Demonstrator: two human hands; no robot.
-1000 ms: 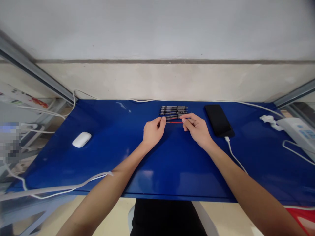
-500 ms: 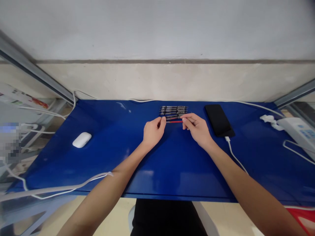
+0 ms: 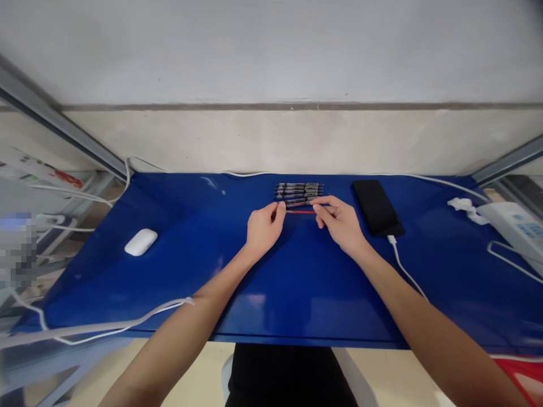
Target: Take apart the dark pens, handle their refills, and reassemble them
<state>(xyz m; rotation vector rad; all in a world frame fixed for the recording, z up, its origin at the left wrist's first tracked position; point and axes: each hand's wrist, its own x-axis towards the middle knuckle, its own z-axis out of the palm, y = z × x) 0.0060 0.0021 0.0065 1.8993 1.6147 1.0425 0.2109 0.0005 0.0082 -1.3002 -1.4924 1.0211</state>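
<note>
A thin red pen refill (image 3: 302,212) stretches level between my two hands, just above the blue table (image 3: 292,271). My left hand (image 3: 265,227) pinches its pale left end between thumb and fingers. At the red end, the thumb and index finger of my right hand (image 3: 339,221) close on it. Right behind the refill, several dark clear-barrelled pens (image 3: 298,191) lie side by side. The nearest pen is partly covered by my fingers.
Right of my hands lies a black phone (image 3: 376,207) with a white cable (image 3: 405,268) plugged in. A white earbud case (image 3: 141,242) sits at the left. A white power strip (image 3: 515,226) is at the right edge, and the wall (image 3: 271,138) stands behind the table.
The red end of the refill and my right fingertips have dipped very slightly. My left hand and the pens look the same.
</note>
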